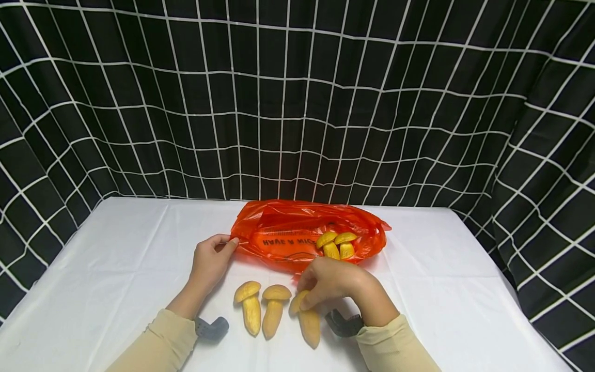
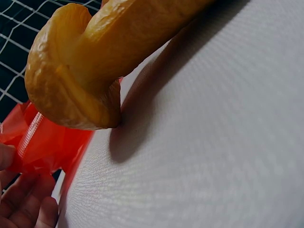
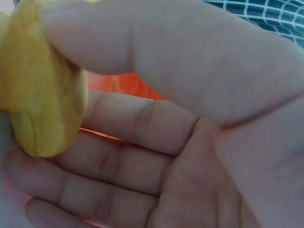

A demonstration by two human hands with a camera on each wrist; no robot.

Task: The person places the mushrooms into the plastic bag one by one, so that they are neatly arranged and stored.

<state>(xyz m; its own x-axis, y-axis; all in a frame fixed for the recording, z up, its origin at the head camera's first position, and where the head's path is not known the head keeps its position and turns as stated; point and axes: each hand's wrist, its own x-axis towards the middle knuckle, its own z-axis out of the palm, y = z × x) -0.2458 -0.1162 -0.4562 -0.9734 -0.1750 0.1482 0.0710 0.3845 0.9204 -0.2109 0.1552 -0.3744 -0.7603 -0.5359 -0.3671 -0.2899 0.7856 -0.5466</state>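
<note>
My left hand [image 1: 211, 261] pinches the left edge of a red plastic bag [image 1: 283, 222] between thumb and fingers. The bag lies on its side with its mouth spread toward me, and two yellow toy mushrooms [image 1: 345, 245] show inside at its right. In front of the bag, my right hand [image 1: 334, 281] grips the cap of another mushroom [image 1: 309, 325]; the right wrist view shows thumb and fingers around this yellow cap [image 3: 45, 95]. Left of it, two more mushrooms, one paler [image 1: 273, 310] and one brighter yellow [image 1: 251, 307], lie side by side with stems toward me.
A white cloth [image 1: 139, 258] covers the table. Behind it and at both sides hangs a black curtain [image 1: 279, 103] with a white grid. Dark wrist-worn cameras [image 1: 345, 324] sit at both wrists, close above the cloth.
</note>
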